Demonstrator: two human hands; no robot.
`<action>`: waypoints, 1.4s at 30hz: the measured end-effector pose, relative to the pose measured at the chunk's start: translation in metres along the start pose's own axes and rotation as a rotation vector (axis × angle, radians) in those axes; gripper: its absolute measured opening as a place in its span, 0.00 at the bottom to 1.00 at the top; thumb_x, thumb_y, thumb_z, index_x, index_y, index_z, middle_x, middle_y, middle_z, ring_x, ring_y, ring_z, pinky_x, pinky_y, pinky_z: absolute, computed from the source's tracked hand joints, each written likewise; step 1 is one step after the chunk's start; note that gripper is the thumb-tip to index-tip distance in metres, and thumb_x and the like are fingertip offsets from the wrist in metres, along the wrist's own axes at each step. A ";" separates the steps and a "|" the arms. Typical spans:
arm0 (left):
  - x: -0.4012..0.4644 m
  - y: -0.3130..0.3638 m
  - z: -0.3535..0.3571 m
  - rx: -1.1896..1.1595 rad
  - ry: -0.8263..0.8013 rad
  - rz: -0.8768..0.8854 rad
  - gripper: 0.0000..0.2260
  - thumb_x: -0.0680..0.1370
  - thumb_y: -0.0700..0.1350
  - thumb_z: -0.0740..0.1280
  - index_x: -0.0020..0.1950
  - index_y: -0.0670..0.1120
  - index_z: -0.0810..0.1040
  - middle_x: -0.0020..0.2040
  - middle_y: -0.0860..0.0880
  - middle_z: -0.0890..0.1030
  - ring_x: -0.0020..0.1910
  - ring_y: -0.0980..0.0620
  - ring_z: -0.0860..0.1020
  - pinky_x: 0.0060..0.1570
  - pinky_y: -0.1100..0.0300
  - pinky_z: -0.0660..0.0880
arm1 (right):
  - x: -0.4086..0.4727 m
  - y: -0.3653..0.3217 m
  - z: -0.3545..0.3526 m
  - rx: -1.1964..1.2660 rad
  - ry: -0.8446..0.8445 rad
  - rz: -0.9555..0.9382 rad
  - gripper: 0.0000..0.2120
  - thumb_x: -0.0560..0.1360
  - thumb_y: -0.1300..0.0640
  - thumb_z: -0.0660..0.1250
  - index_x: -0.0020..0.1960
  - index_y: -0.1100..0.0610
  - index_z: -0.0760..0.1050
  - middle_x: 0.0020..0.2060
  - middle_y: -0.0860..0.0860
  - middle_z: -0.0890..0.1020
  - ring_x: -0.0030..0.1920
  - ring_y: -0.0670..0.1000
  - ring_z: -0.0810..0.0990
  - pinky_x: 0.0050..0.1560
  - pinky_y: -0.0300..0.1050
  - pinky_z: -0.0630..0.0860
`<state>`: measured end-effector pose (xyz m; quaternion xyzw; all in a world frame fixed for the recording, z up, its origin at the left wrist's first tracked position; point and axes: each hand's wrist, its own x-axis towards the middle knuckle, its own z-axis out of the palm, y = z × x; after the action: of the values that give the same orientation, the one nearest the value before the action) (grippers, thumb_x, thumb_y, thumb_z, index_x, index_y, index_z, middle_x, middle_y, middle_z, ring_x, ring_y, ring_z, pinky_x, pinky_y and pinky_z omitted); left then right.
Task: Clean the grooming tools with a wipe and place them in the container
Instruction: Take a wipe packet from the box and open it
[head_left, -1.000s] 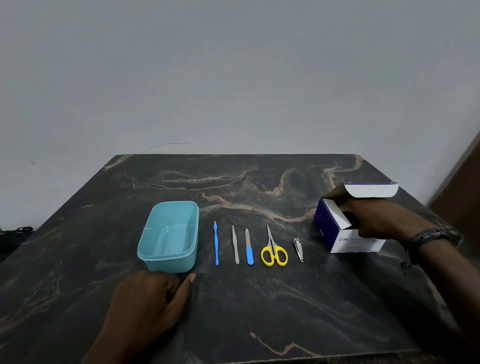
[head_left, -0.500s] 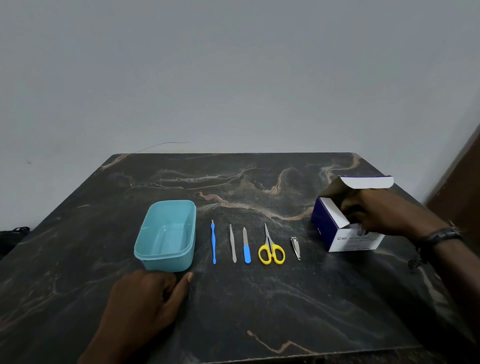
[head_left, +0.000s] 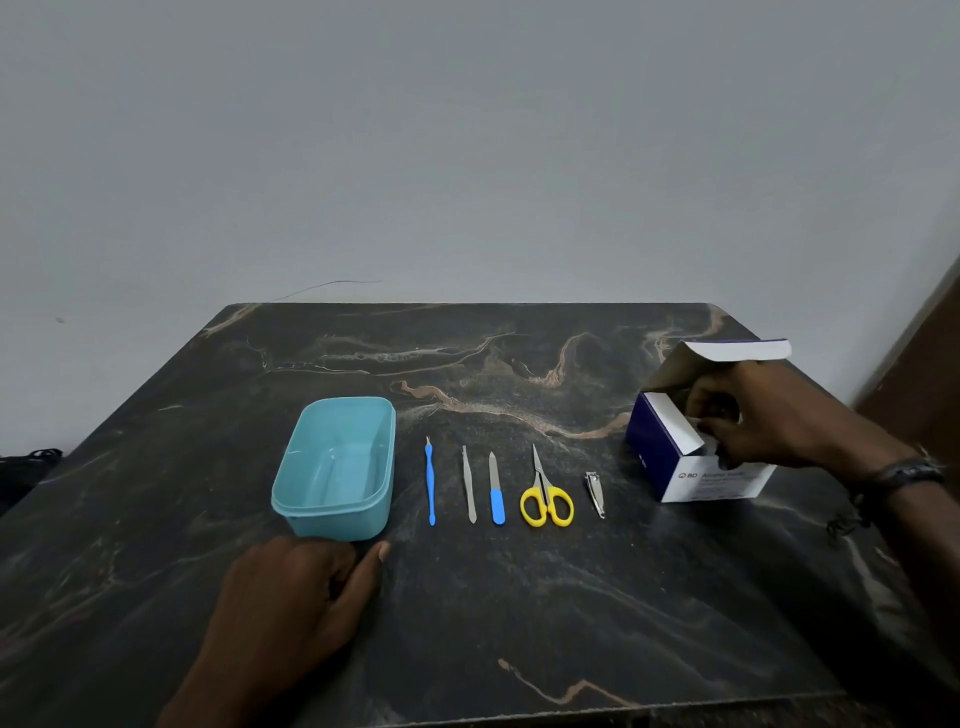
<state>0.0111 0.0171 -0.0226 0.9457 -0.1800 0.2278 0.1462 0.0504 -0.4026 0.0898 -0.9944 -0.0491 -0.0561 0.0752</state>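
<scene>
A teal plastic container (head_left: 385, 452) stands open and empty at the left of the dark marble table. To its right lie, in a row, a blue cuticle pusher (head_left: 430, 480), steel tweezers (head_left: 469, 484), a blue-handled nail file (head_left: 496, 491), yellow scissors (head_left: 546, 501) and a nail clipper (head_left: 595, 494). A blue and white wipe box (head_left: 691, 475) sits at the right with its lid flap up. My right hand (head_left: 769, 428) reaches into its mouth, fingertips pinched on a pale wipe that is mostly hidden. My left hand (head_left: 296, 592) rests curled on the table, just in front of the container.
The table (head_left: 519, 597) ends at a plain grey wall behind. A brown door or panel (head_left: 930, 364) stands at the far right, and a dark object (head_left: 26, 467) lies off the table's left edge.
My right hand has risen from deep inside the wipe box to its mouth, fingers now pinched together. The left hand and the tools have stayed put.
</scene>
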 end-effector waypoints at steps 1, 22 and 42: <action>0.000 -0.001 0.000 -0.001 -0.004 0.002 0.27 0.73 0.61 0.61 0.22 0.44 0.62 0.18 0.49 0.61 0.18 0.56 0.59 0.23 0.67 0.53 | -0.001 0.001 0.001 0.005 0.010 -0.008 0.10 0.67 0.63 0.71 0.40 0.47 0.80 0.30 0.44 0.81 0.36 0.47 0.80 0.38 0.54 0.78; 0.002 0.002 -0.003 -0.025 0.009 0.014 0.25 0.73 0.60 0.61 0.22 0.51 0.57 0.18 0.53 0.57 0.18 0.58 0.58 0.23 0.69 0.53 | -0.022 -0.005 0.009 -0.073 0.221 0.114 0.09 0.72 0.59 0.61 0.33 0.56 0.74 0.28 0.49 0.81 0.32 0.55 0.78 0.33 0.52 0.76; 0.003 0.001 -0.003 -0.052 0.108 0.109 0.24 0.73 0.59 0.62 0.21 0.48 0.63 0.18 0.50 0.64 0.17 0.55 0.63 0.26 0.72 0.52 | -0.070 -0.061 0.011 0.481 0.458 -0.202 0.04 0.73 0.56 0.70 0.43 0.48 0.81 0.32 0.41 0.84 0.27 0.45 0.80 0.27 0.40 0.74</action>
<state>0.0114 0.0167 -0.0182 0.9168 -0.2290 0.2812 0.1675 -0.0243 -0.3469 0.0798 -0.8999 -0.1408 -0.2718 0.3104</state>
